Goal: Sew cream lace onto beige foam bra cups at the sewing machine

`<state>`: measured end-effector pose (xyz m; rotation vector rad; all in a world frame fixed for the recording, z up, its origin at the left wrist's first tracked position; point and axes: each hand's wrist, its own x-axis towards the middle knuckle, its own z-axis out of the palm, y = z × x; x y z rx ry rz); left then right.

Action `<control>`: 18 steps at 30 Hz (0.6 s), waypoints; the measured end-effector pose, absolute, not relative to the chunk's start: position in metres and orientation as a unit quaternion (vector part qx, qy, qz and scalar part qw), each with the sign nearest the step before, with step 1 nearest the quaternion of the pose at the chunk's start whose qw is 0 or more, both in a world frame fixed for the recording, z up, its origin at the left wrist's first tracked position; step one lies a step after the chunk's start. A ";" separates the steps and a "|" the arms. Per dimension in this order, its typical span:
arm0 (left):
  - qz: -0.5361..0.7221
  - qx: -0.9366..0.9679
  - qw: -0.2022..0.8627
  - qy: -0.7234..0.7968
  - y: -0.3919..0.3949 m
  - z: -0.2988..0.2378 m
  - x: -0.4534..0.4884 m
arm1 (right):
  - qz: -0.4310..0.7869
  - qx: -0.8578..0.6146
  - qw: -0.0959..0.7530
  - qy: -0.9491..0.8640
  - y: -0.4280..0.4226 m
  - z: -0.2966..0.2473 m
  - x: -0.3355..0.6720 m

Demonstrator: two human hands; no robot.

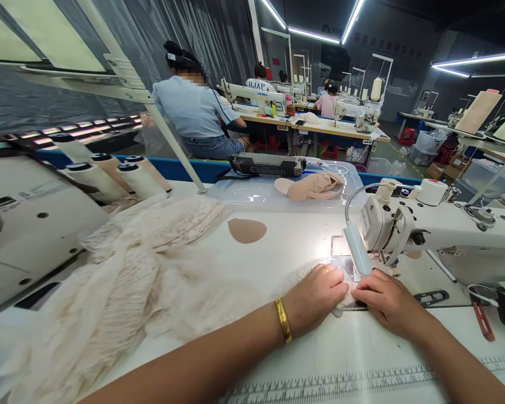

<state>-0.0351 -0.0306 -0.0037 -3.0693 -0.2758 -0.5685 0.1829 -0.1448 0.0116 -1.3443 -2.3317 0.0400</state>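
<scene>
Under the head of a white sewing machine, a small piece of pale gathered fabric lies on the machine bed. My left hand, with a gold bracelet at its wrist, pinches the fabric's right end. Close beside it my right hand has its fingers pressed together at the same edge, just in front of the needle area. The fingertips of the two hands almost meet. A small lamp on a bendy neck lights the spot and partly hides the needle and presser foot.
Sheer cream ruffled fabric is heaped at the left. A beige cup-shaped piece lies behind my hands, and more beige pieces rest on a plastic lid. Thread snips and a red-handled tool are at the right. Co-workers sit beyond.
</scene>
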 end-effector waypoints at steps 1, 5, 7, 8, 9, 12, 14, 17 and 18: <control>-0.183 -0.979 0.001 -0.089 -0.031 -0.004 -0.035 | 0.017 -0.486 0.224 -0.845 -0.145 0.012 0.183; -0.195 -0.977 -0.022 -0.088 -0.032 -0.003 -0.035 | 0.024 -0.488 0.221 -0.844 -0.146 0.012 0.184; -0.199 -0.976 -0.031 -0.079 -0.033 -0.002 -0.035 | 0.021 -0.489 0.221 -0.844 -0.146 0.013 0.184; -0.199 -0.977 -0.033 -0.075 -0.032 -0.002 -0.035 | 0.019 -0.488 0.221 -0.844 -0.146 0.012 0.183; -0.198 -0.977 -0.032 -0.071 -0.032 -0.002 -0.034 | 0.018 -0.486 0.223 -0.845 -0.146 0.012 0.183; -0.191 -0.979 -0.023 -0.069 -0.027 -0.002 -0.031 | 0.009 -0.486 0.225 -0.844 -0.145 0.009 0.183; -0.183 -0.980 -0.017 -0.070 -0.021 -0.001 -0.027 | -0.006 -0.498 0.225 -0.837 -0.143 0.005 0.184; -0.172 -0.983 -0.017 -0.062 -0.010 0.000 -0.019 | -0.036 -0.517 0.228 -0.824 -0.140 -0.001 0.185; -0.169 -0.984 -0.020 -0.059 -0.006 0.001 -0.016 | -0.043 -0.523 0.229 -0.820 -0.139 -0.003 0.186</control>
